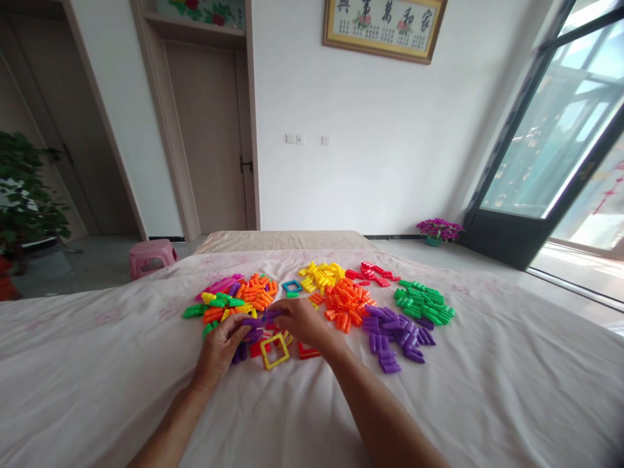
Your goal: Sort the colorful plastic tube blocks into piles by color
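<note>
My left hand [221,344] is closed, pinching a purple plastic piece [253,323] between thumb and fingers. Just to its right, my right hand [299,320] has its fingers closed on another purple piece [273,314]. The two pieces are close together; whether they touch is too small to tell. Below the hands lie a yellow square frame [274,351] and a red square frame [308,351], partly under my right wrist. Mixed orange, green, yellow and pink pieces are heaped beyond my left hand. A blue square frame [292,286] lies farther back.
On the cloth-covered surface [468,390], sorted piles lie to the right: yellow [322,276], orange [347,302], red [373,273], green [424,302] and purple [397,331]. A pink stool [153,257] stands on the floor at the left, beyond the surface.
</note>
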### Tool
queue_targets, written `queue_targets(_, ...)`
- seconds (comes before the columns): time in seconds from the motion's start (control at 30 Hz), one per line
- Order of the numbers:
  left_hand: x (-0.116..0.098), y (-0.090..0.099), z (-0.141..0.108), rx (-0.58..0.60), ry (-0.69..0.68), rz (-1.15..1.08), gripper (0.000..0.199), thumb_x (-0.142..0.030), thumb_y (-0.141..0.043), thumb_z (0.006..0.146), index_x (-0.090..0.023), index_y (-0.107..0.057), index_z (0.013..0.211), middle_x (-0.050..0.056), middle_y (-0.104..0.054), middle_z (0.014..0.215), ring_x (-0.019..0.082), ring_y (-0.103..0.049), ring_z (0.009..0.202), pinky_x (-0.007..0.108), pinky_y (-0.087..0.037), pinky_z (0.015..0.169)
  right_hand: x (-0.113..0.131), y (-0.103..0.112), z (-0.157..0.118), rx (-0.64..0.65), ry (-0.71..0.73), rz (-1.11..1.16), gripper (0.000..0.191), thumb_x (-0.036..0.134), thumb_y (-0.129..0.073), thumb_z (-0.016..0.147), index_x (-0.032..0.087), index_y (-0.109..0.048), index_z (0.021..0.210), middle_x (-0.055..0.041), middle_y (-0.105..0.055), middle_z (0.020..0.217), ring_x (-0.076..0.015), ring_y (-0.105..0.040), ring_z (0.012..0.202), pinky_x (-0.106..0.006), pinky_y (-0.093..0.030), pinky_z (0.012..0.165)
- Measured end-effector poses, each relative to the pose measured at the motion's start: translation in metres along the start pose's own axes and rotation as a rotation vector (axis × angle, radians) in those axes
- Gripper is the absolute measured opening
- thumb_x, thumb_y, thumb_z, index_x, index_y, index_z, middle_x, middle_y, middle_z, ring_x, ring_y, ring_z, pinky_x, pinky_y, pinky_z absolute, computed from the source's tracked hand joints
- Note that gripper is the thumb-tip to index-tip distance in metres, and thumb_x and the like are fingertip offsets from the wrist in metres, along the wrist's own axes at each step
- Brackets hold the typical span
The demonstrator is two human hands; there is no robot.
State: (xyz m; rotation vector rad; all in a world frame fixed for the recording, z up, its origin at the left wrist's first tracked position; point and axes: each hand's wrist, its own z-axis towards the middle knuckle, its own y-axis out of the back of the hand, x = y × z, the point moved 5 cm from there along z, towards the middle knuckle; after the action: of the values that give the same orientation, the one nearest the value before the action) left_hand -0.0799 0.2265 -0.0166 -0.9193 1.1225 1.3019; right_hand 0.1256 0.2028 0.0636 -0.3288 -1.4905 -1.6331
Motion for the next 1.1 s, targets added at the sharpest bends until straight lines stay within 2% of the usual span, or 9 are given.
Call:
queue_targets(0.2, 0.007, 0.019, 0.003, -0.107, 0.001, -0.013, 0.048, -0.052, -0.073, 0.077, -0.017, -0.069, 0.11, 0.01, -0.078, 0.109, 0.027, -0.074, 0.1, 0.04, -0.058, 0.092, -0.01, 0.069, -0.016, -0.006, -0.159, -0.275, 0.037, 0.009, -0.056, 0.079, 0.023, -0.078, 0.105, -0.0014, -0.078, 0.1, -0.0174, -0.07, 0.094, -0.023, -0.048, 0.081)
queue_targets(0.3, 0.008, 0.022, 0.003, -0.132, -0.01, 0.072, 0.051, -0.054, -0.072, 0.076, -0.018, -0.07, 0.112, 0.01, -0.078, 0.11, 0.028, -0.073, 0.102, 0.04, -0.058, 0.093, -0.016, 0.114, -0.036, -0.075, -0.277, -0.47, 0.036, 0.01, -0.053, 0.083, 0.023, -0.079, 0.103, -0.0033, -0.078, 0.104, -0.0183, -0.07, 0.097, -0.024, -0.047, 0.083)
queue_targets(0.37, 0.005, 0.023, 0.003, -0.147, -0.024, 0.123, 0.053, -0.056, -0.071, 0.076, -0.018, -0.071, 0.114, 0.009, -0.078, 0.11, 0.027, -0.073, 0.1, 0.039, -0.058, 0.092, -0.028, 0.137, -0.053, -0.058, -0.386, -0.564, 0.033, 0.01, -0.054, 0.082, 0.023, -0.079, 0.1, -0.0043, -0.078, 0.103, -0.0191, -0.07, 0.096, -0.024, -0.047, 0.08)
queue_targets(0.5, 0.002, 0.023, 0.001, -0.159, -0.034, 0.135, 0.055, -0.056, -0.071, 0.074, -0.019, -0.072, 0.114, 0.009, -0.078, 0.11, 0.027, -0.073, 0.1, 0.039, -0.058, 0.093, -0.052, 0.17, -0.087, -0.051, -0.58, -0.642, 0.029, 0.016, -0.056, 0.086, 0.021, -0.079, 0.103, -0.0067, -0.077, 0.108, -0.0207, -0.07, 0.098, -0.026, -0.048, 0.081)
queue_targets(0.6, 0.002, 0.023, 0.0, -0.175, -0.022, 0.143, 0.054, -0.055, -0.072, 0.073, -0.019, -0.072, 0.112, 0.008, -0.078, 0.11, 0.027, -0.073, 0.1, 0.039, -0.058, 0.094, -0.047, 0.182, -0.102, -0.149, -0.618, -0.712, 0.034, 0.023, -0.055, 0.091, 0.021, -0.074, 0.12, -0.0095, -0.072, 0.122, -0.0237, -0.067, 0.11, -0.03, -0.047, 0.091)
queue_targets(0.7, 0.001, 0.02, -0.001, -0.183, -0.026, 0.145, 0.053, -0.054, -0.073, 0.072, -0.019, -0.071, 0.112, 0.007, -0.078, 0.107, 0.027, -0.073, 0.098, 0.039, -0.059, 0.091, -0.025, 0.173, -0.097, -0.158, -0.542, -0.716, 0.037, 0.026, -0.054, 0.094, 0.022, -0.069, 0.128, -0.0094, -0.071, 0.125, -0.0239, -0.066, 0.113, -0.031, -0.047, 0.093)
queue_targets(0.77, -0.002, 0.018, -0.001, -0.187, -0.043, 0.144, 0.052, -0.054, -0.074, 0.072, -0.019, -0.07, 0.111, 0.008, -0.077, 0.106, 0.027, -0.073, 0.096, 0.038, -0.06, 0.087, -0.008, 0.153, -0.083, -0.089, -0.425, -0.658, 0.035, 0.024, -0.054, 0.094, 0.023, -0.07, 0.125, -0.0079, -0.073, 0.12, -0.0226, -0.068, 0.108, -0.029, -0.048, 0.09)
queue_targets(0.93, -0.005, 0.008, -0.004, -0.142, -0.026, 0.083, 0.047, -0.053, -0.077, 0.072, -0.018, -0.067, 0.101, 0.008, -0.077, 0.099, 0.025, -0.074, 0.09, 0.036, -0.06, 0.081, 0.022, 0.074, -0.042, 0.094, -0.09, -0.363, 0.03, 0.025, -0.06, 0.093, 0.025, -0.072, 0.12, -0.0034, -0.076, 0.111, -0.0187, -0.069, 0.097, -0.025, -0.048, 0.081)
queue_targets(1.1, -0.006, -0.003, -0.006, -0.079, 0.008, -0.023, 0.04, -0.049, -0.079, 0.072, -0.019, -0.064, 0.094, 0.006, -0.076, 0.089, 0.023, -0.073, 0.082, 0.033, -0.059, 0.072, 0.034, 0.01, -0.022, 0.063, 0.068, -0.284, 0.026, 0.032, -0.066, 0.091, 0.023, -0.071, 0.115, -0.0039, -0.075, 0.103, -0.0186, -0.068, 0.091, -0.024, -0.044, 0.074)
